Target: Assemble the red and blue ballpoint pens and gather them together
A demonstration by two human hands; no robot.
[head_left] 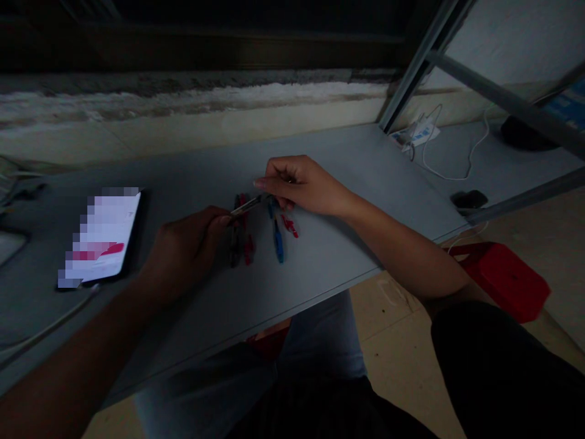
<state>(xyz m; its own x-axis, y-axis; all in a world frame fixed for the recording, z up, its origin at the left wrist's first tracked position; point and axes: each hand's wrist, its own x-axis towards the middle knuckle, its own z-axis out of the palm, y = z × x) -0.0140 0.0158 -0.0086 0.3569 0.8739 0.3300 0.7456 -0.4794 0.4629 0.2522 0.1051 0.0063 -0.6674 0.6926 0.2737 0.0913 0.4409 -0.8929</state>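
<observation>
Possibly, a loosened pinch could drop the slim pen-like piece (247, 206), at mid-frame, onto the blue piece (278, 242) on the tabletop (329, 256): the left hand (187, 241) pinches it, the right hand (299, 186) curls by its far end (grip too dim to judge).

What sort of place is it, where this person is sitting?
Probably a plain living space, perhaps a dormitory or home room. The grey desk holds a lit phone, a metal frame stands at the right, and a power strip lies behind it.
</observation>
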